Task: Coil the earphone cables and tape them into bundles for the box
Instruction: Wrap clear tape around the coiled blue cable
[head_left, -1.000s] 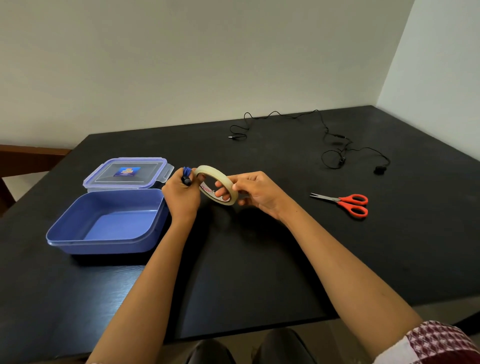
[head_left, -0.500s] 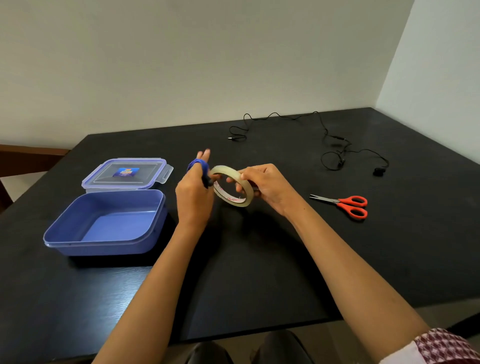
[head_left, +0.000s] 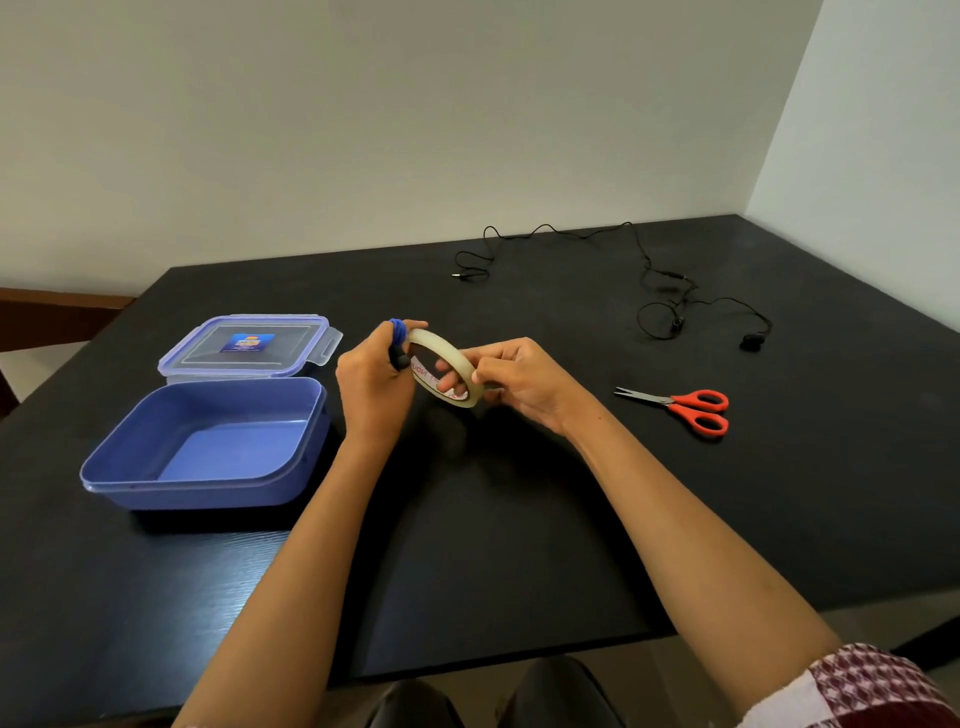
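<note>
Two hands meet mid-air: left hand (head_left: 371, 387) grips blue cable coil (head_left: 397, 332), right hand (head_left: 519, 379) pinches tape roll (head_left: 441, 348).

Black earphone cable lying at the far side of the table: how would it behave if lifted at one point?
Probably floppy: the thin black earphone cable lies in loose squiggles and loops. Likely light, being so thin. Its loops may snag together as it rises.

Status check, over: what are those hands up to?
Left hand grips blue cable coil. Right hand holds tape roll. Box open, scissors untouched.
</note>
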